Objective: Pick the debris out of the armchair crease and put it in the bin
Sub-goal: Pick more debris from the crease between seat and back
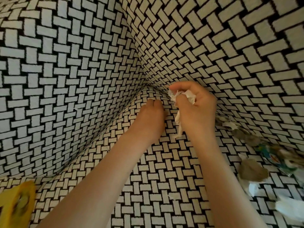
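Head view: a crumpled white paper scrap (189, 95) is pinched in the right hand (199, 107), fingers and thumb curled round it, at the far corner of the armchair (79, 71) crease. The left hand (150, 116) is pressed onto the seat (158, 171) just left of it; its fingertips are hidden, so its grip cannot be told. More debris (253, 170) is strewn along the crease to the right. A yellow object (16, 204) is seen at the near left.
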